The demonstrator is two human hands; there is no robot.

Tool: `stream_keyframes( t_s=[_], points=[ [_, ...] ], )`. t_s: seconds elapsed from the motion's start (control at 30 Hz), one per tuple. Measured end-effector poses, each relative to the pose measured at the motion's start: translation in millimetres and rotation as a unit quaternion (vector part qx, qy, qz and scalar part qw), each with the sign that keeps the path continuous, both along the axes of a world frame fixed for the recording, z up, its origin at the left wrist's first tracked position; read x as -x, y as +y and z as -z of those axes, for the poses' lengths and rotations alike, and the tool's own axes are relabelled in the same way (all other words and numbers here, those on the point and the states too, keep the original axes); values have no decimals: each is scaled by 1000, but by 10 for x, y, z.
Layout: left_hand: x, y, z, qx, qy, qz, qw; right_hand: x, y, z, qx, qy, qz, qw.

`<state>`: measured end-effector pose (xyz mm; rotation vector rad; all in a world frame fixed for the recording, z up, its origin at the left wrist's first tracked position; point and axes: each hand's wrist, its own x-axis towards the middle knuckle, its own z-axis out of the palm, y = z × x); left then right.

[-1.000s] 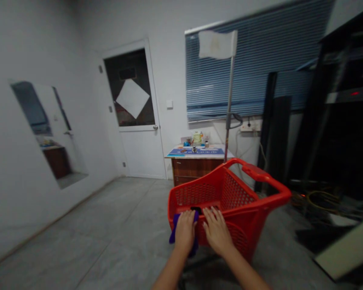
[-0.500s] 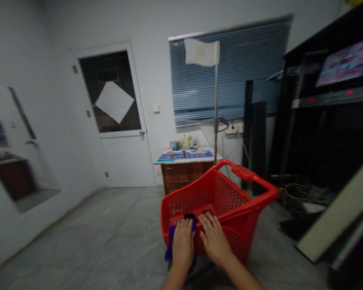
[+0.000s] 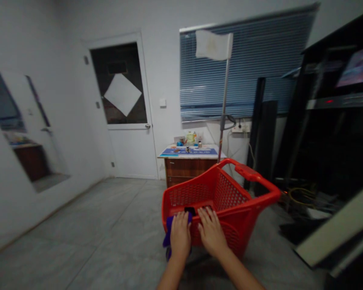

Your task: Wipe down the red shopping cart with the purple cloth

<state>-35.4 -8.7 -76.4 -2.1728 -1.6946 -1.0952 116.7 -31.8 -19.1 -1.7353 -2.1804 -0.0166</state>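
A red plastic shopping cart with mesh walls and a raised handle stands on the grey floor in front of me. My left hand presses a purple cloth against the cart's near rim. Beside it, my right hand lies flat on the same rim, fingers spread, holding nothing. A small dark object sits just inside the rim, above my left fingers.
A wooden cabinet with bottles and a blue sheet on top stands behind the cart, under a blue window blind. A pole with a white flag rises beside it. White door at back left, dark rack with cables at right.
The view swung left and then back right. Both hands have stayed on the cart's near rim, the left one on the purple cloth.
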Motion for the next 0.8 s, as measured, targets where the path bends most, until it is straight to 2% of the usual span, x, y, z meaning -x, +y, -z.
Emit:
stream_keyframes(
  t_s=[0.07,0.13,0.27,0.4,0.5,0.63,0.8],
  points=[
    [-108,-6,-37,6,2,16,1000,-8,7,11,-3,-3,-2,1000],
    [-122,-8,-46,9,3,29,1000,-19,16,27,-2,-5,-3,1000],
    [101,-6,6,17,-4,35,999,-29,41,65,-3,-3,-3,1000],
    [267,-13,26,23,-32,-9,999,-8,55,74,-6,-1,-2,1000],
    [168,-32,-32,31,-39,-28,998,12,52,58,-8,-3,2,1000],
    [-30,-54,-101,39,-17,4,999,16,48,36,-8,-5,4,1000],
    [1,-27,-67,36,-11,27,999,-67,67,-8,-2,-17,-16,1000]
  ],
)
